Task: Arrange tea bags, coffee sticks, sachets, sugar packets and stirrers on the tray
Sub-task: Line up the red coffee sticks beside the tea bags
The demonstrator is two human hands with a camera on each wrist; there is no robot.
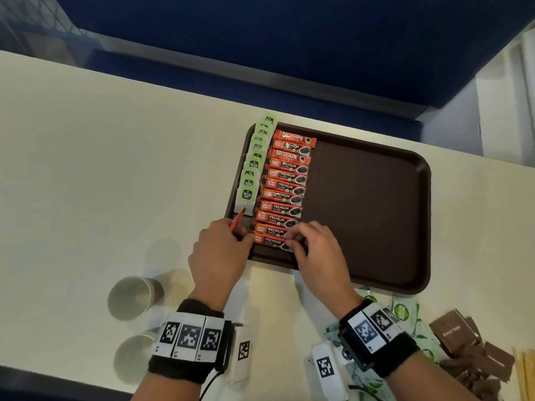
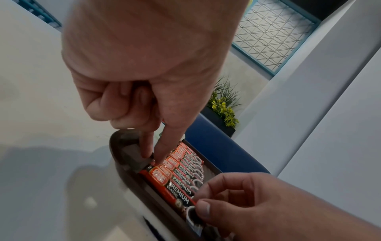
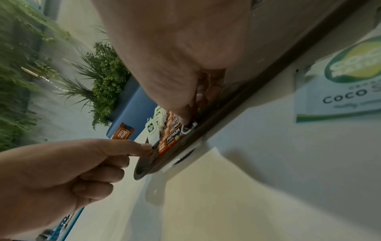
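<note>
A brown tray carries a column of green tea bags along its left edge and a column of orange coffee sticks beside them. My left hand is at the tray's near left corner. Its curled fingers hold a spare coffee stick, while a straight fingertip touches the left end of the nearest stick. My right hand pinches the right end of that same stick, which lies on the tray.
Two paper cups lie on the table at the near left. Green-and-white Coco sachets, brown sugar packets and wooden stirrers lie near my right wrist. A blue bench runs behind the table.
</note>
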